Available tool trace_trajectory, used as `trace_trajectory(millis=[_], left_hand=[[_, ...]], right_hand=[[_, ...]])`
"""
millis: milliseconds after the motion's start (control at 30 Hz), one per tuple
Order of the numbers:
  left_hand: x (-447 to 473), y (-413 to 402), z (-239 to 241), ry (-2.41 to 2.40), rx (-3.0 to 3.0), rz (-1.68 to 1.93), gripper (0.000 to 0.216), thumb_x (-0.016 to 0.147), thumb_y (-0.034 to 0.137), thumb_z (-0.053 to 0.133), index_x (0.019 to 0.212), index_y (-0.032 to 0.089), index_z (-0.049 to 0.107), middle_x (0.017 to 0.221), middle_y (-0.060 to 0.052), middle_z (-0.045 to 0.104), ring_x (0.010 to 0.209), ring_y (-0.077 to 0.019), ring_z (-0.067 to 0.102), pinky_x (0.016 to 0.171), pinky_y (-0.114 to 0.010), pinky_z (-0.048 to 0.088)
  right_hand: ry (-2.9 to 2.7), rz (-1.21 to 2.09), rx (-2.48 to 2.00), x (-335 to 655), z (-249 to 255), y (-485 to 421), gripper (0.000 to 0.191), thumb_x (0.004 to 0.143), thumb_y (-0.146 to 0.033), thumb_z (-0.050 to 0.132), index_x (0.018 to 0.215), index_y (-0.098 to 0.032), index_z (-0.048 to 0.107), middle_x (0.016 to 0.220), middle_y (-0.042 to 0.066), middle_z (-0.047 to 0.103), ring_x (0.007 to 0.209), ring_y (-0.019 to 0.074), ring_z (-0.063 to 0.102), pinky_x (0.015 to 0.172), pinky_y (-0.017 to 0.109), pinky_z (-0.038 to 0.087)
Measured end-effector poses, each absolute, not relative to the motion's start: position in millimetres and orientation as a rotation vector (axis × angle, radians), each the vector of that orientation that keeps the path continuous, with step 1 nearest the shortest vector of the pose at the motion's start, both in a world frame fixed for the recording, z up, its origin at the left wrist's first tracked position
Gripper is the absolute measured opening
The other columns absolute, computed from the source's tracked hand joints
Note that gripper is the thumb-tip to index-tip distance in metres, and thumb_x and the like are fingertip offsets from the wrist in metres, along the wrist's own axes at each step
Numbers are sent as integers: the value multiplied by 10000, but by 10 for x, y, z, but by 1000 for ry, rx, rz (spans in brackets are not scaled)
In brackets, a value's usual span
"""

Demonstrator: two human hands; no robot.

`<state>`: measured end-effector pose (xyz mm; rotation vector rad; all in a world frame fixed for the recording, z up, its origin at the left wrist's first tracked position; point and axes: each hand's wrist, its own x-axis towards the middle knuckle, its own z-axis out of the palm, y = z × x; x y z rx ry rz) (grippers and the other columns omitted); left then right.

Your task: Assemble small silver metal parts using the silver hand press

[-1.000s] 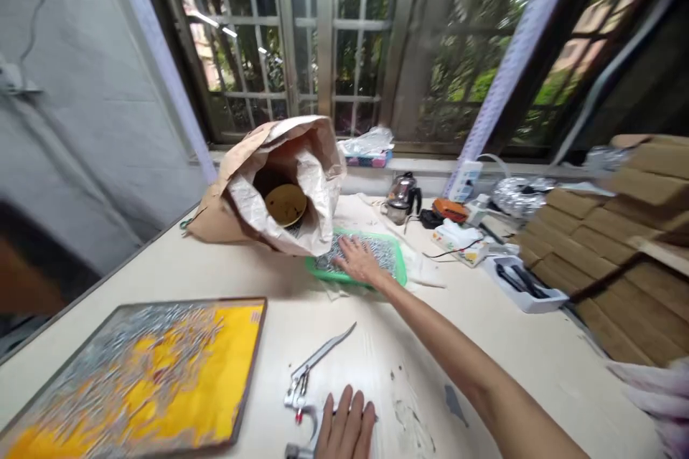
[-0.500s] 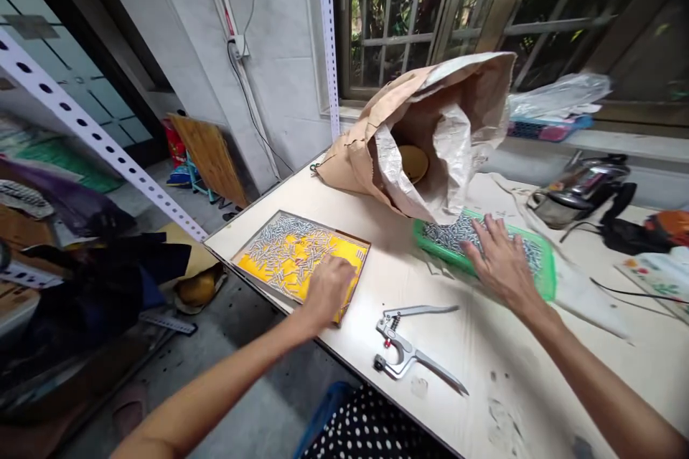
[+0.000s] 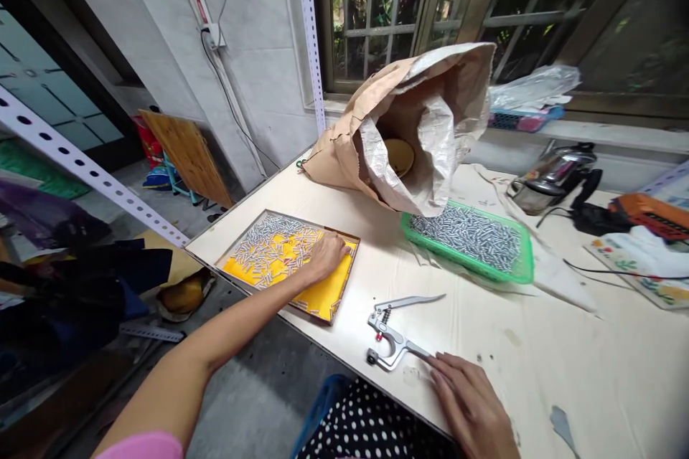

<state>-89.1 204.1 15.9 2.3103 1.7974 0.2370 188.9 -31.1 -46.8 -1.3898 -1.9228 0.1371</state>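
Observation:
My left hand (image 3: 325,256) rests on the yellow tray (image 3: 323,297) strewn with small metal pins, its fingers curled down onto the pins; what they pinch, if anything, is hidden. My right hand (image 3: 469,401) lies flat at the table's near edge, fingertips touching the handle of the silver hand press pliers (image 3: 397,331). A green basket (image 3: 467,239) full of metal pins stands beyond the pliers. A big brown paper sack (image 3: 409,122) lies open behind it, a yellow bowl (image 3: 400,155) inside.
A kettle (image 3: 550,175), black cables, an orange box (image 3: 649,213) and printed paper lie at the far right. The table (image 3: 592,366) ends close to my lap. A perforated metal shelf post (image 3: 80,161) and floor clutter are to the left.
My right hand has left the green basket and come back to the near edge by the pliers. My left hand has gone from the pliers to the yellow tray. The view has swung left.

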Motion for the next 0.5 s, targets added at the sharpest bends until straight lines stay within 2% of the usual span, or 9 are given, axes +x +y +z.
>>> trace_trajectory(millis=[133, 333, 500], left_hand=[[-772, 2123, 106, 1831, 2175, 227, 179, 867, 225, 573, 895, 125, 719, 1006, -115, 682, 963, -227, 625, 789, -293, 458], [-884, 2108, 96, 1775, 2220, 186, 180, 816, 109, 542, 839, 118, 720, 841, -74, 703, 820, -181, 643, 742, -254, 458], [-989, 1969, 121, 1761, 2304, 106, 246, 870, 137, 480, 942, 106, 713, 1015, -124, 663, 942, -216, 620, 820, -291, 445]], right_hand=[[-1879, 55, -1399, 1824, -449, -345, 213, 942, -242, 543, 1130, -239, 643, 1103, 87, 641, 1046, 239, 602, 844, 393, 550], [-1868, 22, -1392, 1760, -380, -334, 211, 944, -217, 534, 1127, -235, 639, 1093, 90, 639, 1033, 250, 599, 849, 430, 522], [-1882, 42, -1465, 1753, -341, -341, 235, 948, -216, 530, 1155, -219, 641, 1073, 91, 648, 1014, 245, 593, 854, 427, 498]])
